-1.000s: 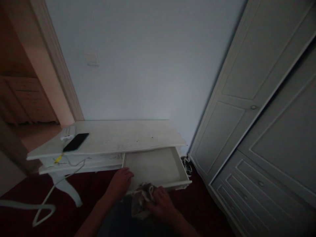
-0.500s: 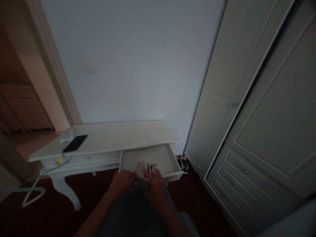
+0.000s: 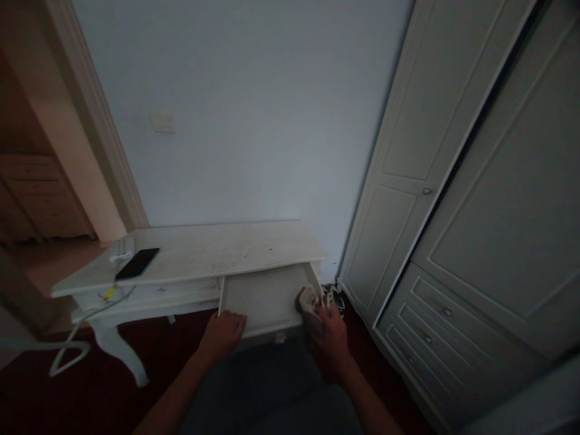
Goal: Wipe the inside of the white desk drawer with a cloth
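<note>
A white drawer (image 3: 265, 296) is pulled out from the right half of a white console table (image 3: 217, 244). My left hand (image 3: 226, 331) is closed over the drawer's front left corner, fingers curled on the rim. A crumpled, pale and greyish cloth (image 3: 312, 305) is bunched in my right hand (image 3: 331, 329), at the drawer's front right corner. The cloth lies against that corner and hides part of the rim. A small knob (image 3: 280, 338) shows on the drawer front between my hands.
On the table's left end lie a dark phone (image 3: 138, 264) and a white object (image 3: 122, 249); a pale cable (image 3: 86, 323) hangs there. Dark shoes (image 3: 336, 299) stand on the red floor right of the drawer. A grey-white wardrobe (image 3: 399, 199) closes off the right side.
My right hand has moved right with the cloth, from the middle of the drawer's front edge to its right corner. My left hand has stayed at the left corner.
</note>
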The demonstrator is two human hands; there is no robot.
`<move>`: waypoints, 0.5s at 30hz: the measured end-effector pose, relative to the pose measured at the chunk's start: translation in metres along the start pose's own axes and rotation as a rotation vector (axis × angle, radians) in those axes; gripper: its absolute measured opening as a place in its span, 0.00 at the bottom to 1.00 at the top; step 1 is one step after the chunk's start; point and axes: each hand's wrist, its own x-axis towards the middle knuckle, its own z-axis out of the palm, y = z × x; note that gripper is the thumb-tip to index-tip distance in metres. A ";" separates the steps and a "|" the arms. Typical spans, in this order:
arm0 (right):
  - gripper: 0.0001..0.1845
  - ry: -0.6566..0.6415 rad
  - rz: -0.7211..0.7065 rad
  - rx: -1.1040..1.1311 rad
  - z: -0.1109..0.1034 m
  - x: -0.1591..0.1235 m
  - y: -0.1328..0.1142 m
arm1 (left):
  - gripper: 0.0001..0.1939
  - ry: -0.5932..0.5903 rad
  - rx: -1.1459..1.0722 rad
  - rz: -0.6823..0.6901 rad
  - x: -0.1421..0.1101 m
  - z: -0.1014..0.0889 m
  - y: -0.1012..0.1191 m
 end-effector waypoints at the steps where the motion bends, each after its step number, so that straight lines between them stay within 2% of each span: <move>1: 0.20 0.048 0.103 -0.017 -0.003 0.000 0.005 | 0.21 -0.010 0.009 -0.001 0.000 0.001 0.000; 2: 0.19 0.086 0.189 -0.027 -0.004 -0.001 0.003 | 0.21 -0.019 0.013 -0.002 0.001 0.003 0.000; 4: 0.19 0.097 0.264 -0.022 0.006 -0.003 -0.022 | 0.23 -0.024 0.006 -0.001 0.001 0.005 -0.001; 5: 0.20 0.052 0.240 0.003 0.014 -0.004 -0.044 | 0.24 -0.024 0.000 -0.004 0.001 0.006 -0.002; 8: 0.23 -0.154 0.026 0.129 0.045 -0.009 -0.119 | 0.21 -0.036 -0.023 -0.025 0.001 0.008 -0.006; 10: 0.23 -0.210 -0.112 0.167 0.061 -0.011 -0.156 | 0.17 -0.051 -0.037 -0.035 0.001 0.008 -0.009; 12: 0.23 -0.199 -0.206 0.174 0.070 -0.011 -0.167 | 0.14 -0.061 -0.040 -0.031 0.001 0.008 -0.011; 13: 0.22 -0.180 -0.246 0.170 0.070 -0.011 -0.163 | 0.14 -0.062 -0.040 -0.025 0.002 0.008 -0.012; 15: 0.20 -0.136 -0.329 0.152 0.064 -0.010 -0.138 | 0.16 -0.056 -0.036 -0.012 0.001 0.007 -0.010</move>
